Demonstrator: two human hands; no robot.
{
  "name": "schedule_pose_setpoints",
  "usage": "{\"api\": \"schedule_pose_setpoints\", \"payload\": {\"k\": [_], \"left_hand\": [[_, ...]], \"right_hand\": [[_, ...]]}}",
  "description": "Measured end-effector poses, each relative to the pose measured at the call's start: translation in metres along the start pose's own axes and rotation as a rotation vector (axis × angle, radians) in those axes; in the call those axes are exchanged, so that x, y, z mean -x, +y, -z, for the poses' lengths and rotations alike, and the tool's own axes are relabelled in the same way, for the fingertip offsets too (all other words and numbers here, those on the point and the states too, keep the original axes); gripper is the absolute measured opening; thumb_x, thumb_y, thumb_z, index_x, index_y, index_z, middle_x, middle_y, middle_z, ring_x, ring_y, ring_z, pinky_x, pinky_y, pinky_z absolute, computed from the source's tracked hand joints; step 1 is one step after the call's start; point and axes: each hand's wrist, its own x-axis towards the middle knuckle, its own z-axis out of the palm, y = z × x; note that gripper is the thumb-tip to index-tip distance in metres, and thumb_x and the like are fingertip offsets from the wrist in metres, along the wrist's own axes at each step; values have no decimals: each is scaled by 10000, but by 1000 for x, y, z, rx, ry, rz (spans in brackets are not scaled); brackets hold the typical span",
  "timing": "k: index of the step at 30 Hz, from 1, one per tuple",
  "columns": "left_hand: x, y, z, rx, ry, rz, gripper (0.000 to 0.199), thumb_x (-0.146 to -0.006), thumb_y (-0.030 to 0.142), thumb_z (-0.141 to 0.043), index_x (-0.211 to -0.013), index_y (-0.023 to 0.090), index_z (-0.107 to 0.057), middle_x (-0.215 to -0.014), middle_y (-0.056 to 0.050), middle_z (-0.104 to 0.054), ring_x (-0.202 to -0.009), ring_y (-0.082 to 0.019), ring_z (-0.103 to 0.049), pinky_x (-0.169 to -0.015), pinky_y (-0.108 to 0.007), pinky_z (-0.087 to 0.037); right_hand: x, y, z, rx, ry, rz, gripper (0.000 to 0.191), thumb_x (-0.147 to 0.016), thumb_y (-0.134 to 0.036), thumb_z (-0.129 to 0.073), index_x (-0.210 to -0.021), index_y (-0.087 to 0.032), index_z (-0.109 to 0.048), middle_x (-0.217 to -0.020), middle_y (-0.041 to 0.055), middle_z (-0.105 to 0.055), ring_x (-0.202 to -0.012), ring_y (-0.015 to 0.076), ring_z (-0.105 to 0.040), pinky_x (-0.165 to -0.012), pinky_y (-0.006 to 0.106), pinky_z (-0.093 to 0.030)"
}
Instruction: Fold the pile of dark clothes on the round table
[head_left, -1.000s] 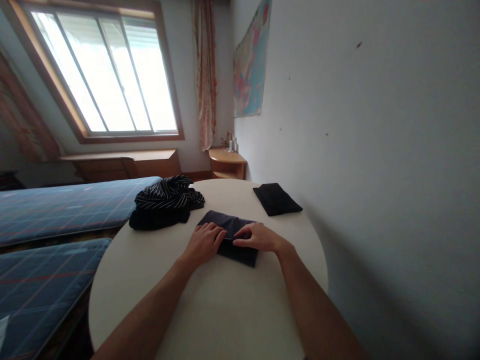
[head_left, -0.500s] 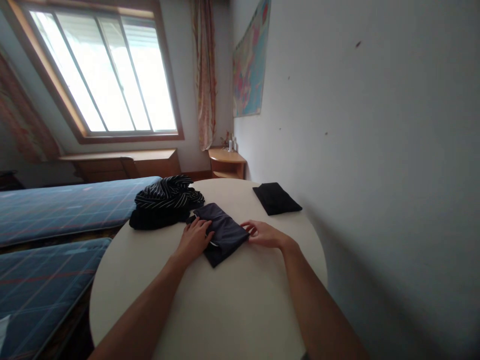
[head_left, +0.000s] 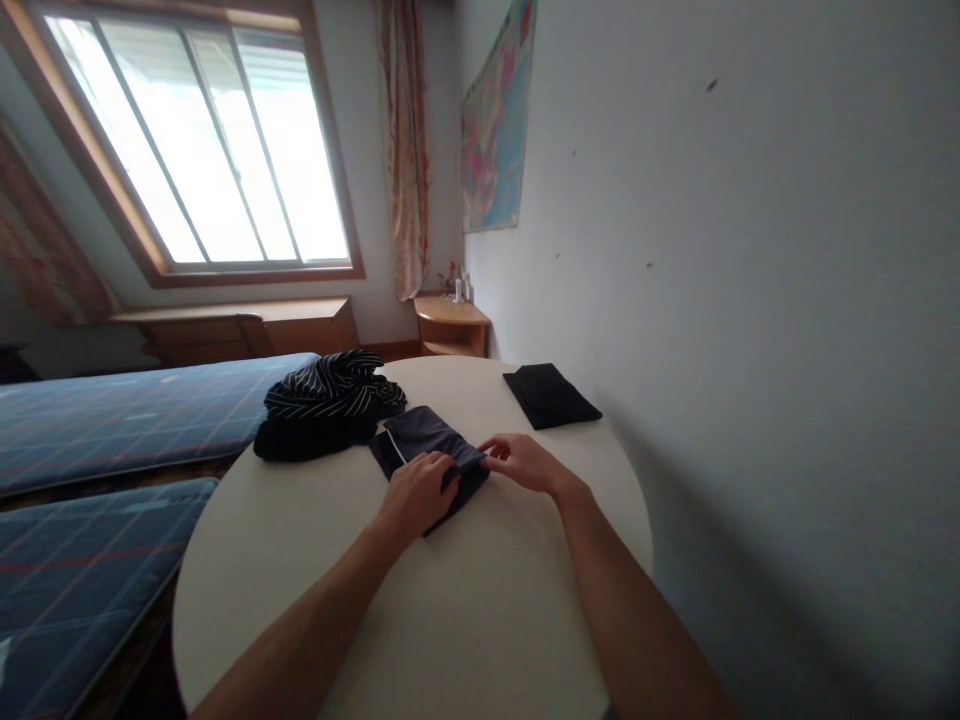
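Observation:
A folded dark grey garment (head_left: 431, 432) with a thin white stripe near its left edge lies on the round cream table (head_left: 450, 620). Over its front part, my left hand (head_left: 420, 492) has its fingers curled onto the cloth, covering some of it. My right hand (head_left: 523, 462) pinches the garment's right corner between thumb and fingers. To the left sits a heap of black clothes (head_left: 315, 435) with a white-striped black garment (head_left: 330, 390) crumpled on top. A flat, neatly folded black garment (head_left: 551, 395) rests at the table's far right.
Two beds with blue plaid mattresses (head_left: 150, 410) stand left of the table. A white wall (head_left: 750, 300) runs along the right side. Beyond the table are a wooden corner shelf (head_left: 452, 312) and a long wooden desk (head_left: 300, 315) under the window (head_left: 210, 140).
My left hand has slid right and nearer along the grey garment, uncovering its striped left edge. The cloth at the right corner now looks folded over. My right hand has barely moved.

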Motion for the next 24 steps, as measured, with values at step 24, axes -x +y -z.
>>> {"api": "schedule_pose_setpoints", "payload": {"k": [24], "left_hand": [[2, 12, 11, -40, -19, -36, 354, -968, 413, -463, -760, 207, -662, -890, -59, -694, -904, -198, -637, -742, -278, -460]], "right_hand": [[4, -26, -9, 473, -43, -194, 403, -820, -271, -585, -1222, -290, -617, -958, 43, -736, -879, 214, -684, -724, 277, -446]]}}
